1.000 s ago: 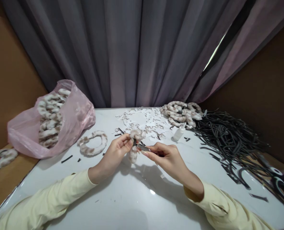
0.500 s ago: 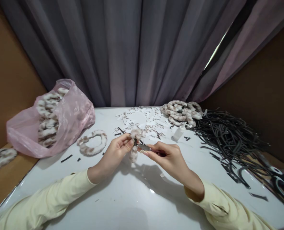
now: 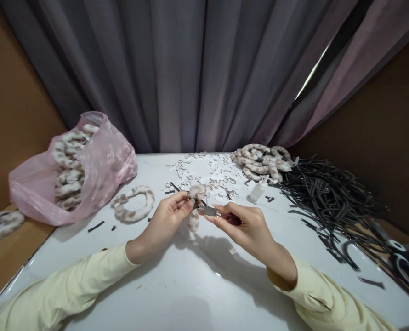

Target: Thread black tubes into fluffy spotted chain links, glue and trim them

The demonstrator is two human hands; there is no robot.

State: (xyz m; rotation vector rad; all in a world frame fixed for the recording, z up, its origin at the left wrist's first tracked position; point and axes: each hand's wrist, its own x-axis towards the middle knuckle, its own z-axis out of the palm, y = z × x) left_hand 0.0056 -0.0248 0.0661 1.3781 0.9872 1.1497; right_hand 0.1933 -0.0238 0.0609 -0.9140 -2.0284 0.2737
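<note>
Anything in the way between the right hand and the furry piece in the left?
Only the flat grey item in the right hand and some dark material beside the left hand show in the gap to the furry piece; nothing else visible intervenes.

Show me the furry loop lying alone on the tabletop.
The loop between the pink bag and the left hand. Other furry pieces are bagged, heaped at back right, held, or off the tabletop at left.

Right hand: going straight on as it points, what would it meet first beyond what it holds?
Likely the mottled furry piece or the left hand pinching it; depth leaves the order unclear.
</note>
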